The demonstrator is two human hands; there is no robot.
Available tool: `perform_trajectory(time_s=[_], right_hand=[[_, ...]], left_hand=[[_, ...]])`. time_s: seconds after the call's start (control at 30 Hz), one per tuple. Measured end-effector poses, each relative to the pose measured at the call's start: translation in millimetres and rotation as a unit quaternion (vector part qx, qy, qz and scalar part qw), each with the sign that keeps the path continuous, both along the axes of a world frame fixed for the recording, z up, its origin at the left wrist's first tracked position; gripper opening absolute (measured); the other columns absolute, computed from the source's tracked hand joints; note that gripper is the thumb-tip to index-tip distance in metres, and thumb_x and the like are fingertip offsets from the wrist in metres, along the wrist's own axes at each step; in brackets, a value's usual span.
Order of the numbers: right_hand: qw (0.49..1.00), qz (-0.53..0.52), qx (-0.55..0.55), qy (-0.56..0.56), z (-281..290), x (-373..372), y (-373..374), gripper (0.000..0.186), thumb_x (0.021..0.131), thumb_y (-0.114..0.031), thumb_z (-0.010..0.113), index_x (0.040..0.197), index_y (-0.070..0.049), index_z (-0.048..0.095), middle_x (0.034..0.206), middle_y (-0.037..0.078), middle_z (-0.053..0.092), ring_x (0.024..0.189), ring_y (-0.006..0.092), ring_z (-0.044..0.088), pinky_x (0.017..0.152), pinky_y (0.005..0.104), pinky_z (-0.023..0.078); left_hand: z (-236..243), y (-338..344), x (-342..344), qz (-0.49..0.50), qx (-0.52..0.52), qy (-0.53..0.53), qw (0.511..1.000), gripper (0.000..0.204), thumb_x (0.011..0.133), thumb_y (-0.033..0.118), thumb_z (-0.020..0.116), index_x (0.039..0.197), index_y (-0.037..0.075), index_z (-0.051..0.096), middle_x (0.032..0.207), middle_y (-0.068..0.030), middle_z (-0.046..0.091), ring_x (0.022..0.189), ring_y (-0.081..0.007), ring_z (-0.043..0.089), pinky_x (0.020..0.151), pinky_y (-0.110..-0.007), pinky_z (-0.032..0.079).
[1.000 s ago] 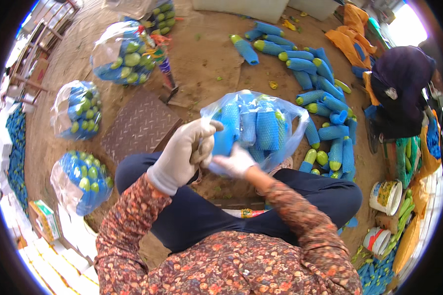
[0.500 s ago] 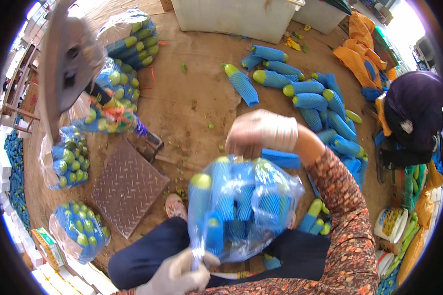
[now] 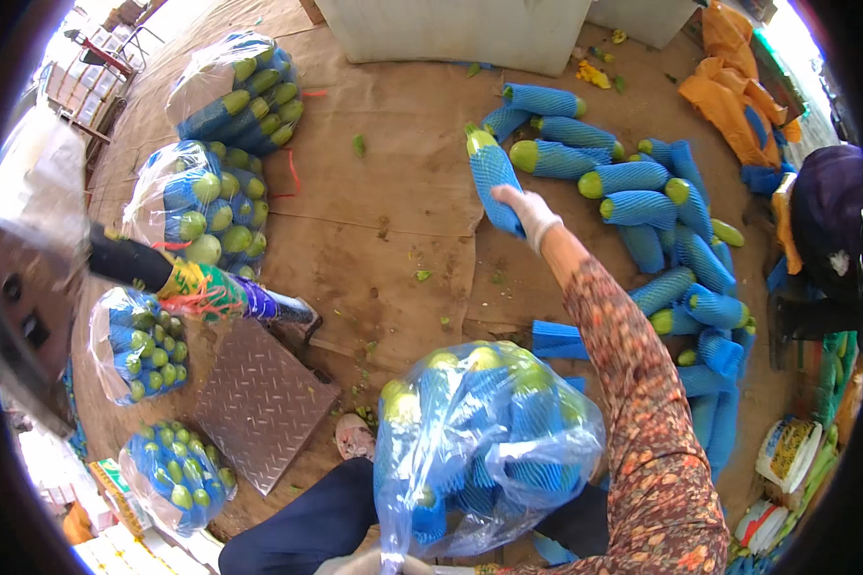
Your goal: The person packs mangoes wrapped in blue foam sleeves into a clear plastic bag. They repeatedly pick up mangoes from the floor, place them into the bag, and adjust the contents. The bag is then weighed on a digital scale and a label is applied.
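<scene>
My right hand (image 3: 529, 216), in a pale glove, reaches far forward and grips a long green squash in a blue mesh sleeve (image 3: 489, 168) at the upper end of a loose pile of similar sleeved squash (image 3: 642, 209). My gloved left hand (image 3: 398, 563), cut off by the bottom edge, holds the gathered plastic of a clear bag (image 3: 489, 431) packed with sleeved squash, which rests at my legs.
Several filled bags (image 3: 201, 201) line the left. A platform scale (image 3: 259, 412) has a tape-wrapped post (image 3: 211, 292). Large pale bins (image 3: 451, 29) stand at the back. A co-worker in dark clothing (image 3: 829, 230) is at the right, near orange sacks (image 3: 738, 115) and buckets (image 3: 786, 450).
My right hand has left the bag and stretched forward to take hold of a loose squash. My left hand stays on the bag, now lower in view; the view takes in more floor ahead.
</scene>
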State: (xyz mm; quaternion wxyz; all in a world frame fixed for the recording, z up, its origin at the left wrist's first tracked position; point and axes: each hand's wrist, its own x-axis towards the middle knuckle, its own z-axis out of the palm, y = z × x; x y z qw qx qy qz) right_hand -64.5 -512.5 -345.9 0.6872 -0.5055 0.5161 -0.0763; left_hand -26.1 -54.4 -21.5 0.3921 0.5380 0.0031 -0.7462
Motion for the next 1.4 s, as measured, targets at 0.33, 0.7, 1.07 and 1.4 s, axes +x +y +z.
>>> perform_trajectory(time_s=[0.33, 0.7, 1.07, 1.4], right_hand=[[0.932, 0.021, 0.140, -0.333, 237, -100, 187, 0.055, 0.094, -0.047, 0.068, 0.124, -0.001, 0.065, 0.107, 0.014, 0.073, 0.090, 0.0243, 0.072, 0.079, 0.0393, 0.062], [0.932, 0.056, -0.357, -0.042, 214, -159, 419, 0.083, 0.072, -0.031, 0.091, 0.137, -0.002, 0.049, 0.127, 0.015, 0.060, 0.117, 0.0276, 0.061, 0.102, 0.0385, 0.049], [0.744, 0.436, -0.353, 0.363, 192, -175, 407, 0.084, 0.090, -0.067, 0.061, 0.145, -0.005, 0.051, 0.139, 0.024, 0.060, 0.132, 0.0403, 0.056, 0.110, 0.0670, 0.036], [0.971, 0.043, -0.231, 0.036, 173, -345, 128, 0.031, 0.095, -0.032, 0.067, 0.104, -0.003, 0.072, 0.092, 0.015, 0.075, 0.087, 0.0293, 0.073, 0.081, 0.0373, 0.056]], left_hand=[[11, 66, -32, 0.095, -0.096, -0.142, 0.981, 0.042, 0.097, 0.019, 0.051, 0.125, -0.013, 0.051, 0.066, -0.0016, 0.051, 0.058, -0.0126, 0.054, 0.060, -0.025, 0.047], [-13, 103, -27, 0.153, -0.241, -0.043, 0.957, 0.039, 0.105, 0.023, 0.053, 0.131, -0.007, 0.051, 0.076, 0.0008, 0.053, 0.060, -0.0078, 0.045, 0.067, -0.027, 0.048], [-12, 102, -30, 0.113, -0.224, -0.084, 0.964, 0.037, 0.104, 0.024, 0.049, 0.129, -0.004, 0.056, 0.071, 0.0024, 0.047, 0.053, -0.0053, 0.034, 0.059, -0.026, 0.041], [-6, 62, -41, 0.096, -0.193, -0.190, 0.958, 0.046, 0.099, 0.025, 0.054, 0.123, -0.014, 0.051, 0.055, -0.0011, 0.045, 0.038, -0.0066, 0.032, 0.041, -0.024, 0.037]])
